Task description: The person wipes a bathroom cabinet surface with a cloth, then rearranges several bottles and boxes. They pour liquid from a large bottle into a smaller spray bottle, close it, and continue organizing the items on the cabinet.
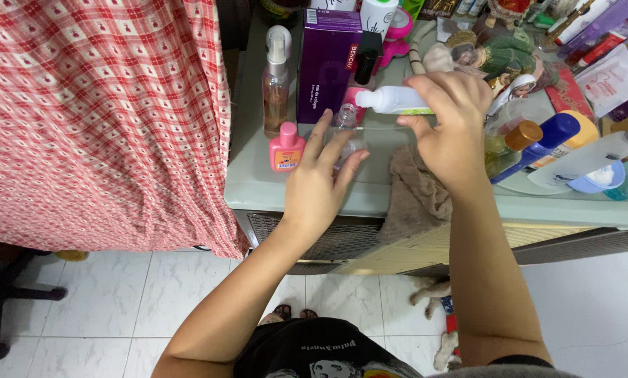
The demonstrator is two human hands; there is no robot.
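Observation:
My left hand (322, 175) wraps around a small clear bottle (344, 119) that stands on the pale green tabletop (258, 183). Its open neck shows above my fingers. My right hand (451, 122) holds a white plastic bottle (392, 100) tipped on its side, its capped end pointing left just above the small bottle's neck. A brown cloth (415, 192) lies on the table under my right wrist.
A small pink bottle (286, 148), a clear pump bottle (277, 87) and a purple box (328, 63) stand to the left. Bottles, tubes and figurines (499, 52) crowd the back and right. A red checked cloth (97, 119) hangs at left over white floor tiles.

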